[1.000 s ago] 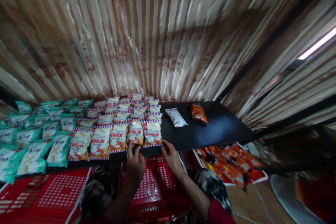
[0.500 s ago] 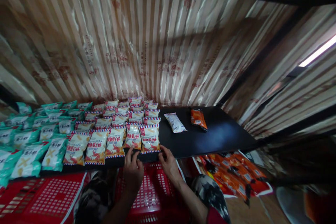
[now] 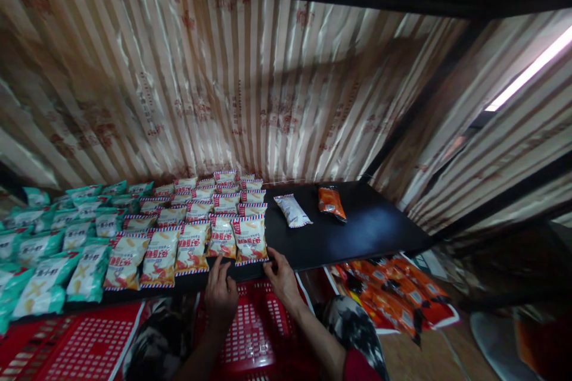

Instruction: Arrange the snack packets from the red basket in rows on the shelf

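Note:
Rows of cream snack bags with red print stand on a black shelf point(image 3: 308, 250). My left hand point(image 3: 221, 294) is at the shelf's front edge, fingers apart, its fingertips by the bottom of a cream bag point(image 3: 222, 237). Beside the lower right corner of the front right bag point(image 3: 250, 240) is my right hand point(image 3: 281, 277), its fingers loosely spread and nothing held. A white bag point(image 3: 292, 211) lies face down to the right of the rows, with an orange bag point(image 3: 331, 203) further right.
Teal bags point(image 3: 87, 271) fill the shelf's left part. A red basket point(image 3: 250, 327) sits below my hands, another red basket point(image 3: 84, 339) at lower left. Orange bags point(image 3: 388, 292) lie in a container at lower right. Striped sheeting point(image 3: 268, 83) hangs behind.
The view has shifted slightly, so the shelf and bags appear a little further left. Both hands stay by the front right bags with little movement.

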`<control>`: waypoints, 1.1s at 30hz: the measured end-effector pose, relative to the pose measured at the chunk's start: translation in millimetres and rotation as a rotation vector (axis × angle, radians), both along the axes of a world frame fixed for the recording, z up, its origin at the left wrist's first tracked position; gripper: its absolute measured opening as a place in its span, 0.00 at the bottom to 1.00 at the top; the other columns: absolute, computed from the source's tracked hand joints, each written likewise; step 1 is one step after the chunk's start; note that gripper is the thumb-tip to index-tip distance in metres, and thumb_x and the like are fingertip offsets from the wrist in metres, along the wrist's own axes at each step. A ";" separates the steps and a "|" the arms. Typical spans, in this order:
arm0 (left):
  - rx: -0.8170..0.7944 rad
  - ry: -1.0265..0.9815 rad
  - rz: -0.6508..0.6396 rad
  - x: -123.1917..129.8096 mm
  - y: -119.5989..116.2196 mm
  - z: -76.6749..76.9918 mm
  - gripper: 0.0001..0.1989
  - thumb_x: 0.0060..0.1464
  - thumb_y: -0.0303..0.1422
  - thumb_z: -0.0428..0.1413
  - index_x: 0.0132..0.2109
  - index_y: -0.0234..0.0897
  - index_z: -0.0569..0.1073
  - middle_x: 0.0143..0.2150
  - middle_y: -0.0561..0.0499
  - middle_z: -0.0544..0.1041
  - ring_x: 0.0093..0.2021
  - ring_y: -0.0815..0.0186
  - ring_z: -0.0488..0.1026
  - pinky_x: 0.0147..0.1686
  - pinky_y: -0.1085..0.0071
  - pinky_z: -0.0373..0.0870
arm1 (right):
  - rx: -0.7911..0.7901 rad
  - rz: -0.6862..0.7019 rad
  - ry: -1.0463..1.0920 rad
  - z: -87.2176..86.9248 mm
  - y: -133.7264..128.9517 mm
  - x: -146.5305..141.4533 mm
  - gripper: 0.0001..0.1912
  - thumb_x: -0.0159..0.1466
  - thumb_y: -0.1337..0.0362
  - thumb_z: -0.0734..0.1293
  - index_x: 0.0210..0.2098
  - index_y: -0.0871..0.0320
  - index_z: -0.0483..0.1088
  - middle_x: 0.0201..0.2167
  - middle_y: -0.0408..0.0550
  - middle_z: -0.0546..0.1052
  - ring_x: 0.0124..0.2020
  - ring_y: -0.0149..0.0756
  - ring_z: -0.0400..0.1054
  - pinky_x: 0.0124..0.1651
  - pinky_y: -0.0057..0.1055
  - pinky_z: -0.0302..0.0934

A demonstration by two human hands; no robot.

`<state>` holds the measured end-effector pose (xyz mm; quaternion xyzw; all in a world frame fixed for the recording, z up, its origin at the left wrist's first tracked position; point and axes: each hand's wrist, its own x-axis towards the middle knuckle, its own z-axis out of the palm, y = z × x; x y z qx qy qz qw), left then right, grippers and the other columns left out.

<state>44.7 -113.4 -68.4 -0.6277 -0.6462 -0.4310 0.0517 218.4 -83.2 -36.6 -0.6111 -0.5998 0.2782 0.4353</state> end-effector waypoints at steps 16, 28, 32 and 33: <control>0.010 0.145 -0.298 25.3 -25.0 26.4 0.21 0.49 0.18 0.43 0.47 0.34 0.70 0.57 0.43 0.68 0.57 0.61 0.64 0.51 0.63 0.69 | 0.044 -0.071 0.055 2.0 -10.2 -1.2 0.21 0.55 0.61 0.60 0.46 0.60 0.70 0.41 0.54 0.75 0.38 0.39 0.71 0.47 0.38 0.66; -0.061 0.204 -0.339 31.2 -14.4 30.1 0.23 0.47 0.18 0.44 0.50 0.30 0.69 0.59 0.42 0.66 0.61 0.59 0.59 0.55 0.60 0.66 | 0.004 -0.062 0.116 -3.2 -13.9 6.5 0.19 0.55 0.62 0.60 0.45 0.58 0.71 0.42 0.52 0.76 0.39 0.38 0.72 0.45 0.37 0.67; -0.085 0.206 -0.322 29.7 -11.0 28.0 0.23 0.47 0.18 0.45 0.50 0.31 0.69 0.58 0.42 0.67 0.60 0.59 0.60 0.55 0.61 0.67 | -0.038 -0.013 0.123 -1.1 -15.5 7.7 0.19 0.54 0.63 0.60 0.44 0.58 0.71 0.40 0.51 0.77 0.36 0.37 0.72 0.43 0.35 0.68; -0.083 0.207 -0.322 29.5 -10.3 28.2 0.23 0.47 0.18 0.45 0.50 0.31 0.69 0.58 0.43 0.67 0.60 0.59 0.60 0.55 0.61 0.67 | -0.036 -0.014 0.124 0.0 -15.5 7.4 0.19 0.54 0.63 0.60 0.44 0.58 0.71 0.40 0.51 0.76 0.36 0.37 0.72 0.43 0.35 0.68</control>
